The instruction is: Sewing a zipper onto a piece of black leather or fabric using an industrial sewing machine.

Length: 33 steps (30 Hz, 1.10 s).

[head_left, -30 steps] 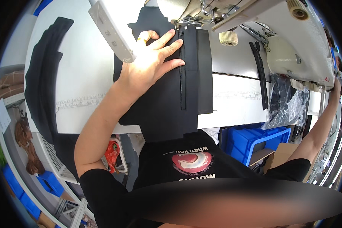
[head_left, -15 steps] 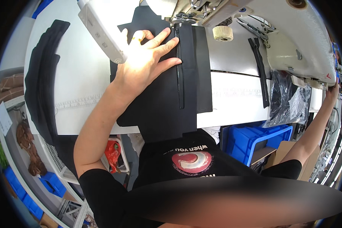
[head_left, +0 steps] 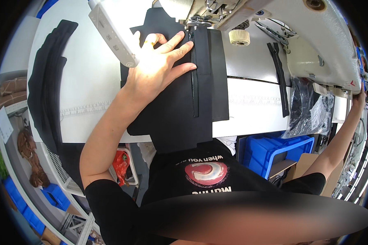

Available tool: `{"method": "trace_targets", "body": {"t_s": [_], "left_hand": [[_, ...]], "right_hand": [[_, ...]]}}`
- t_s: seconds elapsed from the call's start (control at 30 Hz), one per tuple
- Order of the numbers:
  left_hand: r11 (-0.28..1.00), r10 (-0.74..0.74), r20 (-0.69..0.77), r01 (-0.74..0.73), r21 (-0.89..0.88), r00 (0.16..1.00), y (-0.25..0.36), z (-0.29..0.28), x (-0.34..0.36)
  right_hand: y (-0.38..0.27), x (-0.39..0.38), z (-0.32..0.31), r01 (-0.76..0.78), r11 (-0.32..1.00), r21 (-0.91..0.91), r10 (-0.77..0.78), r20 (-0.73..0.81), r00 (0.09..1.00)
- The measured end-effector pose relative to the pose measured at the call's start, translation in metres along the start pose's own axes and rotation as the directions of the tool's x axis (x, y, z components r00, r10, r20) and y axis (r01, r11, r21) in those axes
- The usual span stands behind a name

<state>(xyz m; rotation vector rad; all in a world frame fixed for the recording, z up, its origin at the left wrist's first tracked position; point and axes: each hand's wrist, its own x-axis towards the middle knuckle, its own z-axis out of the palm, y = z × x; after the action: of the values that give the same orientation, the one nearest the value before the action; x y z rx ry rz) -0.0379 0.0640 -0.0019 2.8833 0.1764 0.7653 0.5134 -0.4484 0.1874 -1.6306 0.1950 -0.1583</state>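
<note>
My left hand [head_left: 157,61] lies with spread fingers on a black fabric piece [head_left: 167,110], pressing it to the table. Its fingertips touch the left side of a black zipper [head_left: 193,81] set lengthwise in the fabric. The zipper's far end lies at the presser foot [head_left: 199,22] of a sewing machine [head_left: 331,36]. My right hand [head_left: 359,98] reaches to the right end of the machine, by its handwheel side; its fingers are mostly hidden there. A second black layer [head_left: 219,81] shows under the fabric's right edge.
A loose black zipper [head_left: 279,77] lies right of the fabric, near scissors [head_left: 272,30] and a clear plastic bag [head_left: 306,108]. Long black strips [head_left: 45,81] hang over the table's left edge. A white device arm [head_left: 112,36] juts over my left hand. Below stands a blue crate [head_left: 253,153].
The view has shifted very slightly. My left hand stays flat on the fabric by the zipper, and my right hand remains at the machine's right end.
</note>
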Motion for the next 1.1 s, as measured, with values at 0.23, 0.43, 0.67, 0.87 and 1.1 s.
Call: {"method": "trace_targets", "body": {"t_s": [0.23, 0.43, 0.67, 0.87, 1.1], "left_hand": [[0.998, 0.066, -0.078, -0.064, 0.028, 0.995, 0.0, 0.002, 0.0], [0.998, 0.056, -0.096, -0.054, 0.022, 0.994, 0.0, 0.002, 0.001], [0.996, 0.071, -0.098, -0.066, 0.052, 0.993, -0.002, 0.004, 0.0], [0.996, 0.093, -0.113, -0.091, 0.019, 0.989, -0.004, 0.005, 0.001], [0.997, 0.081, -0.095, -0.082, -0.01, 0.992, -0.001, 0.005, 0.002]], "right_hand": [[0.002, 0.009, -0.008, 0.038, 0.999, 0.015, -0.038, 0.032, 0.999], [0.009, 0.002, -0.004, 0.058, 0.998, 0.005, -0.058, 0.027, 0.998], [0.006, -0.016, 0.005, 0.105, 0.995, -0.001, -0.104, 0.04, 0.994], [0.055, -0.004, -0.012, 0.152, 0.975, 0.162, -0.157, 0.017, 0.988], [0.044, -0.228, 0.086, 0.898, 0.337, -0.284, -0.939, -0.031, 0.342]]}}
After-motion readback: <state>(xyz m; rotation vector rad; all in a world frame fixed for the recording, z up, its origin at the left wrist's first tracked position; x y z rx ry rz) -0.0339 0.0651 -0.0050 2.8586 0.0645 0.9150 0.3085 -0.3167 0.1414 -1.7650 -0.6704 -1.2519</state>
